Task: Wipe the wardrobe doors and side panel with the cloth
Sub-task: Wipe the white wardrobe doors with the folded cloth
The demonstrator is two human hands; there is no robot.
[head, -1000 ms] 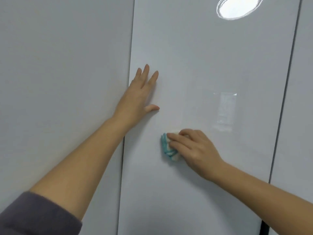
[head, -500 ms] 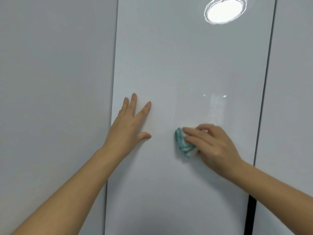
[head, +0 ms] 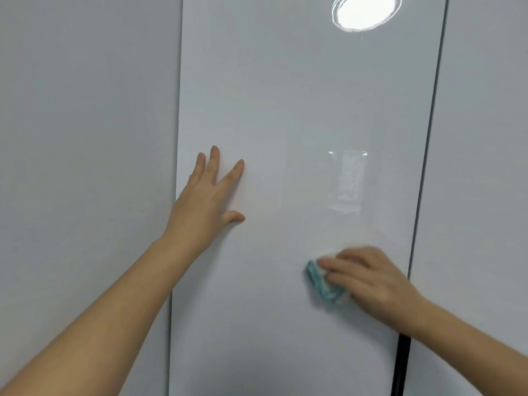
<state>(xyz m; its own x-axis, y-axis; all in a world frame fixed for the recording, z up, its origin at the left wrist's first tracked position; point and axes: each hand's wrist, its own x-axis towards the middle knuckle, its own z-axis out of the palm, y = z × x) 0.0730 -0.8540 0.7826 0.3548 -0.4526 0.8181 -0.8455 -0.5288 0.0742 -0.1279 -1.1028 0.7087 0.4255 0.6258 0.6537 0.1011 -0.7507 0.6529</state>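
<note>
The middle wardrobe door (head: 300,110) was a glossy white panel that filled the centre of the view. A round lamp reflection (head: 367,11) shone on it at about 1 o'clock from the centre, near the top edge. A weaker rectangular reflection (head: 347,181) lay lower, at about 3 o'clock from the centre.

The left hand (head: 204,201) rested flat on this door, close to its left edge, at about 9 o'clock from the centre. Its fingers were released and spread, and they pointed up toward 12 o'clock; the thumb pointed to 3 o'clock. It grasped nothing.

The right hand (head: 368,277) was at about 4 o'clock from the centre, near the right edge of the same door. Its fingers were bent and pressed the cloth (head: 323,287) against the door surface. The cloth was white with teal stripes, folded small, and it showed at the 9 o'clock side of the fingers. This hand and the cloth looked a little blurred.

A matte grey panel (head: 85,167) stood at the left of the door, and another door (head: 485,167) stood at the right. A dark gap (head: 401,364) between the two doors was visible at about 5 o'clock.
</note>
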